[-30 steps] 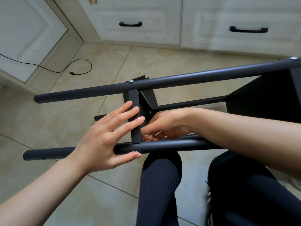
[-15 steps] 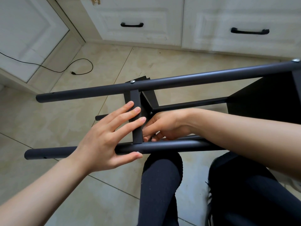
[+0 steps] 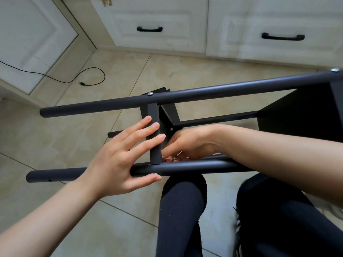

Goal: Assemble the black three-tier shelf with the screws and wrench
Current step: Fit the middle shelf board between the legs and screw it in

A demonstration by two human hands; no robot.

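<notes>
The black shelf frame lies on its side over my knees. Its near tube (image 3: 185,168) and far tube (image 3: 213,91) run left to right, joined by a flat shelf edge (image 3: 155,134). A silver screw (image 3: 150,93) sits in the far tube above that edge. My left hand (image 3: 120,156) presses straight fingers against the shelf edge, thumb under the near tube. My right hand (image 3: 187,143) reaches inside the frame behind that edge, fingertips curled at the joint with the near tube; what they pinch is hidden. A second shelf panel (image 3: 297,115) is fixed at the right.
White cabinets with black drawer handles (image 3: 149,29) line the far wall. A black cable (image 3: 81,78) trails over the beige floor tiles at the left. My legs in dark trousers (image 3: 180,210) sit under the frame.
Almost nothing moved; both hands stay at the same joint, and the frame sits slightly lower in view as the head shifted.
</notes>
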